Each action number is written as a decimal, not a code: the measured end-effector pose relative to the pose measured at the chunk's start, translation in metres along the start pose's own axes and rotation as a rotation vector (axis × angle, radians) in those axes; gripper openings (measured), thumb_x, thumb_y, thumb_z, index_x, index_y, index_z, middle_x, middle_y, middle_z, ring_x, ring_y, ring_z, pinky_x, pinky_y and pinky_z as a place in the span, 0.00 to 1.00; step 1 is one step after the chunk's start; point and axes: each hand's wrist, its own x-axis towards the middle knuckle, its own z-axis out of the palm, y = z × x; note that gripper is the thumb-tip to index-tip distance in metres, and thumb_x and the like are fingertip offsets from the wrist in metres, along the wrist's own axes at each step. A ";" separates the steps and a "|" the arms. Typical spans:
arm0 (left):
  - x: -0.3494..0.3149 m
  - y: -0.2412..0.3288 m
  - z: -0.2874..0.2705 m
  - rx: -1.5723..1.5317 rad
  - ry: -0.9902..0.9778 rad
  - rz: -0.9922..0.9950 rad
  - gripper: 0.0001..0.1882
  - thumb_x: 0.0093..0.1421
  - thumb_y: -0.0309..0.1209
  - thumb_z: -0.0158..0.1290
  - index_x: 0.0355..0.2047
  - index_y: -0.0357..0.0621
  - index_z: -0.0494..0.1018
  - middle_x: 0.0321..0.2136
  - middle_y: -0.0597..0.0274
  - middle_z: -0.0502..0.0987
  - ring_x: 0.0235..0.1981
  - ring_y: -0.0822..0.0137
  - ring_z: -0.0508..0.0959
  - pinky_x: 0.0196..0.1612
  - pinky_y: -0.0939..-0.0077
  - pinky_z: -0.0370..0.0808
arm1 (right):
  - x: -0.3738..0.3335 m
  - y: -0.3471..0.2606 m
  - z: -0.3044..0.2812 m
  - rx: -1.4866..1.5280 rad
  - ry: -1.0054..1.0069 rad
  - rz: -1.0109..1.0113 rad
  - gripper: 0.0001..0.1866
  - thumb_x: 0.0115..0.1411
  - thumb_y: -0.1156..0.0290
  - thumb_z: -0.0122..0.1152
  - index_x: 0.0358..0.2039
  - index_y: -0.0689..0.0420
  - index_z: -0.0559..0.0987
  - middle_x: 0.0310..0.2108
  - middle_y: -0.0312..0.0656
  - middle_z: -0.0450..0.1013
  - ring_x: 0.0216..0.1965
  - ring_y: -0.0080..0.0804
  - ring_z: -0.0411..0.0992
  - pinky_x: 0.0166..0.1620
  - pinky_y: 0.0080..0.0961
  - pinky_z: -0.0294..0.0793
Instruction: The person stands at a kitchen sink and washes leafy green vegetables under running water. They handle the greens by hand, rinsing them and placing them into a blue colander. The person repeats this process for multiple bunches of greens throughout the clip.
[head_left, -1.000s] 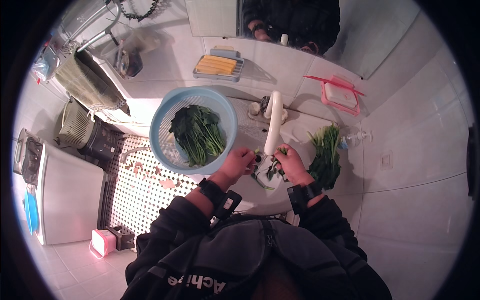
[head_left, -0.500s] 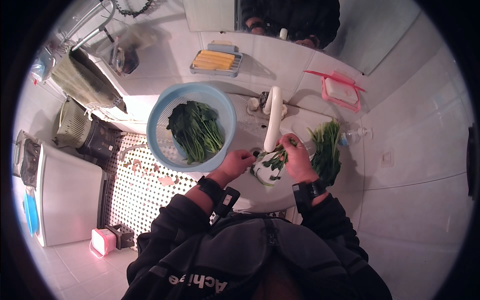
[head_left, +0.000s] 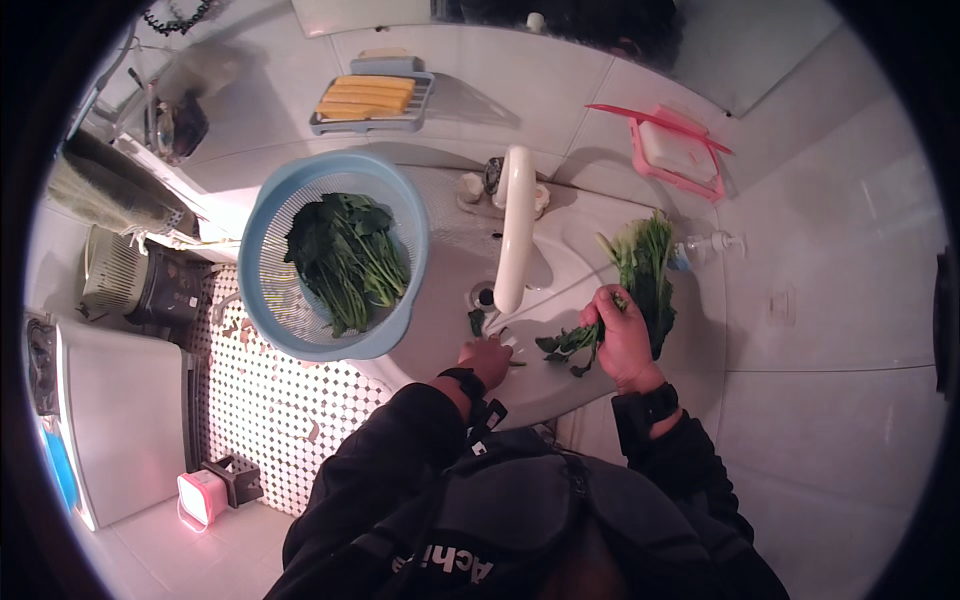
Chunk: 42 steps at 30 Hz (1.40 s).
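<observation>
My right hand (head_left: 627,345) is closed around a small bunch of leafy greens (head_left: 568,345), its leaves hanging left over the white sink (head_left: 550,388). Low in the basin, my left hand (head_left: 486,362) has its fingers curled; whatever they pinch is hidden. A bit of green stem (head_left: 517,363) shows beside those fingers, and a loose leaf (head_left: 477,322) lies near the drain (head_left: 484,297). Beyond my right hand, a larger pile of greens (head_left: 652,260) rests on the sink's right side. More greens (head_left: 345,250) lie in a blue colander (head_left: 250,270) at the left.
A cream faucet (head_left: 515,230) arches over the basin between my hands. Behind it are a grey soap rack (head_left: 372,122) with yellow bars and a pink soap dish (head_left: 675,160) on the wall. A clear bottle (head_left: 705,248) lies beyond the pile. Left stands a white cabinet (head_left: 125,420).
My right hand has moved right with its greens, away from the faucet and closer to the pile. My left hand has dropped lower in the basin. The whole view has shifted slightly.
</observation>
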 end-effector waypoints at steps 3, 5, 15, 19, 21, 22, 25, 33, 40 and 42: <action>0.008 0.000 -0.008 0.092 -0.097 0.081 0.10 0.52 0.29 0.46 0.33 0.46 0.74 0.35 0.53 0.74 0.38 0.54 0.75 0.41 0.62 0.71 | -0.003 0.006 -0.010 0.044 0.023 0.020 0.07 0.58 0.69 0.53 0.28 0.57 0.67 0.20 0.33 0.63 0.23 0.23 0.63 0.32 0.24 0.67; 0.011 -0.004 -0.015 -0.187 -0.099 0.041 0.09 0.53 0.29 0.46 0.33 0.44 0.73 0.34 0.55 0.75 0.35 0.56 0.75 0.41 0.65 0.71 | -0.004 0.009 -0.012 0.088 0.029 0.057 0.07 0.57 0.70 0.54 0.28 0.57 0.67 0.20 0.33 0.63 0.22 0.22 0.63 0.30 0.25 0.68; -0.019 -0.009 -0.072 -1.327 0.080 0.084 0.07 0.60 0.29 0.45 0.34 0.38 0.66 0.30 0.61 0.74 0.34 0.71 0.74 0.41 0.76 0.69 | 0.011 0.028 0.033 -0.052 -0.135 0.310 0.09 0.53 0.70 0.59 0.32 0.62 0.73 0.23 0.31 0.67 0.22 0.17 0.64 0.26 0.17 0.66; -0.022 -0.007 -0.076 -0.969 0.085 0.030 0.13 0.58 0.35 0.48 0.39 0.41 0.70 0.31 0.57 0.75 0.33 0.67 0.75 0.40 0.72 0.70 | 0.013 0.022 0.042 -0.092 -0.111 0.119 0.08 0.54 0.69 0.59 0.29 0.60 0.73 0.24 0.32 0.69 0.25 0.17 0.65 0.31 0.15 0.65; -0.020 -0.006 -0.064 -0.531 0.086 -0.031 0.15 0.55 0.38 0.49 0.41 0.49 0.73 0.34 0.54 0.75 0.35 0.59 0.76 0.41 0.65 0.71 | 0.013 0.013 0.035 -0.137 -0.070 0.012 0.06 0.56 0.71 0.55 0.30 0.60 0.72 0.25 0.35 0.71 0.29 0.20 0.67 0.36 0.16 0.65; -0.019 -0.003 -0.053 -0.446 0.014 -0.042 0.14 0.55 0.37 0.48 0.40 0.49 0.74 0.35 0.54 0.75 0.36 0.57 0.75 0.42 0.63 0.71 | 0.012 0.009 0.031 -0.099 -0.114 -0.009 0.06 0.57 0.72 0.54 0.31 0.61 0.72 0.26 0.36 0.71 0.29 0.21 0.67 0.36 0.16 0.65; -0.012 0.008 -0.020 -0.198 -0.093 -0.087 0.12 0.54 0.32 0.45 0.38 0.48 0.74 0.35 0.52 0.75 0.38 0.53 0.75 0.43 0.59 0.70 | 0.008 0.005 0.021 -0.081 -0.172 -0.050 0.06 0.59 0.72 0.50 0.35 0.60 0.72 0.25 0.35 0.70 0.31 0.26 0.70 0.38 0.20 0.66; -0.004 -0.001 -0.009 0.076 -0.163 -0.033 0.12 0.56 0.31 0.42 0.38 0.42 0.70 0.36 0.53 0.75 0.41 0.57 0.73 0.43 0.61 0.67 | 0.000 0.028 0.010 0.052 -0.052 0.124 0.10 0.58 0.69 0.54 0.35 0.61 0.71 0.21 0.34 0.66 0.24 0.22 0.67 0.30 0.18 0.67; -0.041 0.008 -0.076 -0.905 0.494 0.017 0.09 0.59 0.32 0.46 0.36 0.38 0.69 0.31 0.58 0.75 0.35 0.71 0.73 0.39 0.76 0.69 | 0.008 0.042 0.050 -0.063 -0.192 0.241 0.13 0.54 0.70 0.58 0.39 0.61 0.72 0.25 0.32 0.71 0.25 0.18 0.66 0.29 0.15 0.66; -0.049 0.011 -0.090 -0.984 0.474 -0.025 0.11 0.60 0.31 0.47 0.38 0.37 0.69 0.32 0.58 0.75 0.35 0.72 0.73 0.39 0.77 0.70 | 0.010 0.042 0.067 -0.056 -0.172 0.176 0.13 0.54 0.71 0.58 0.38 0.61 0.73 0.26 0.32 0.71 0.26 0.19 0.67 0.31 0.15 0.67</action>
